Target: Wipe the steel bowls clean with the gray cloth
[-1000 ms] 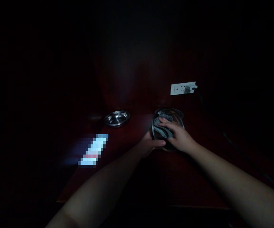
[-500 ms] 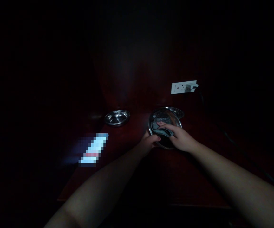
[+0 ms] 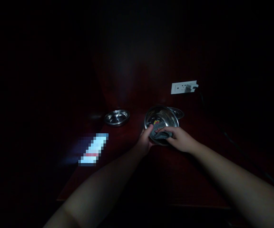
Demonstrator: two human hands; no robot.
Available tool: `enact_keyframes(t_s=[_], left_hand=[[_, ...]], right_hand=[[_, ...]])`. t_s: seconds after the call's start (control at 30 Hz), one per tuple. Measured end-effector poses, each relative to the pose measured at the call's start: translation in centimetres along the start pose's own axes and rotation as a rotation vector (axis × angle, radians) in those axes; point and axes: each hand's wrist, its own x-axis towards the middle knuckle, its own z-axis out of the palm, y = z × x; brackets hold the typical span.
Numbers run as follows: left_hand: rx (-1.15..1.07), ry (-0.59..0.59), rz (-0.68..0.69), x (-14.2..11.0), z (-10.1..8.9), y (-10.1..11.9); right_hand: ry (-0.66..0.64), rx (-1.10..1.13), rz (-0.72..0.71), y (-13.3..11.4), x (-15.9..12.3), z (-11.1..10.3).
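Observation:
A shiny metal bowl [image 3: 162,114], tilted with its inside toward me, is held above the dark red table. My left hand [image 3: 146,139] grips its left rim, thumb over the edge and the other fingers mostly hidden behind. In my right hand [image 3: 181,138] is a grey cloth [image 3: 162,134], bunched and pressed against the lower inside of the bowl. A small yellow and red patch [image 3: 156,122] shows on the bowl's inner surface, just above the cloth; whether it is a sticker or a reflection I cannot tell.
Another metal bowl [image 3: 117,117] sits upright at the back left. Behind the held bowl lies a partly hidden metal dish [image 3: 177,112]. A bright, pixelated rectangle [image 3: 94,150] is at the left. A wall socket [image 3: 183,87] holds a plug with a dark cable.
The held bowl has tilted and shifted slightly left, showing more of its inside. The cloth and right-hand fingers moved lower in it. The left thumb moved up along the rim.

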Motion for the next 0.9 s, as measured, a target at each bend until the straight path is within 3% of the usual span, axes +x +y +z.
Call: enact_keyframes(t_s=[0.5,0.77,0.9], left_hand=[[0.033,0.094,0.07,0.07,0.12,-0.41],[0.103,-0.045,0.123,-0.54,-0.04,-0.29],[0.115,-0.017,0.124,-0.41,-0.21,-0.4]], right_hand=[[-0.053,-0.033,0.05,-0.46,-0.02,-0.09],[-0.019,-0.013,0.025,-0.67,-0.08,-0.26],[-0.023,-0.005,0.008,-0.61,-0.06,-0.16]])
